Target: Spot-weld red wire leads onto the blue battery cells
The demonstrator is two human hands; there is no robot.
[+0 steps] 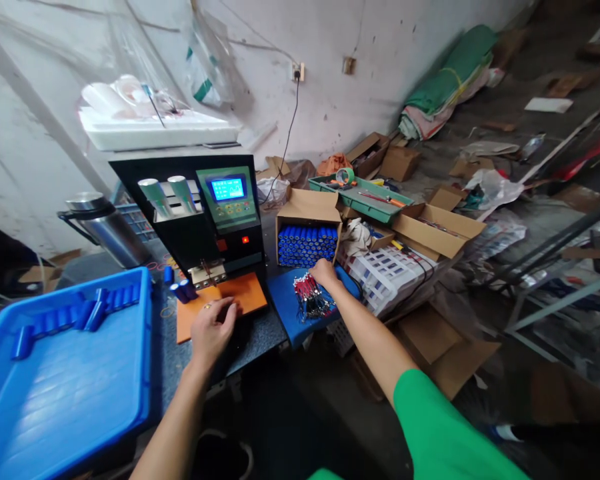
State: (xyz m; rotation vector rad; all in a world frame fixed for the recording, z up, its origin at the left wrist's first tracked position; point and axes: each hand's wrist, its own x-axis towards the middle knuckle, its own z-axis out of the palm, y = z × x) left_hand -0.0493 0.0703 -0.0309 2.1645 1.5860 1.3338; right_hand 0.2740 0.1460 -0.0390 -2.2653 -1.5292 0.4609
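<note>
My left hand [211, 328] rests on the front edge of an orange plate [240, 293] under the black spot-welding machine [205, 213]; its fingers are curled, and I cannot see anything in them. A few blue cells [181, 288] stand at the plate's back left. My right hand [324, 272] reaches onto a blue pad [285, 303], fingers closed down at a bundle of red-and-black wired parts [311, 298].
A blue tray [65, 393] with several blue cells lies at the left. A cardboard box of blue cells [307, 241] stands behind the pad, white cell holders [387, 273] to its right. A steel kettle [107, 227] is behind the tray. Boxes and clutter cover the floor.
</note>
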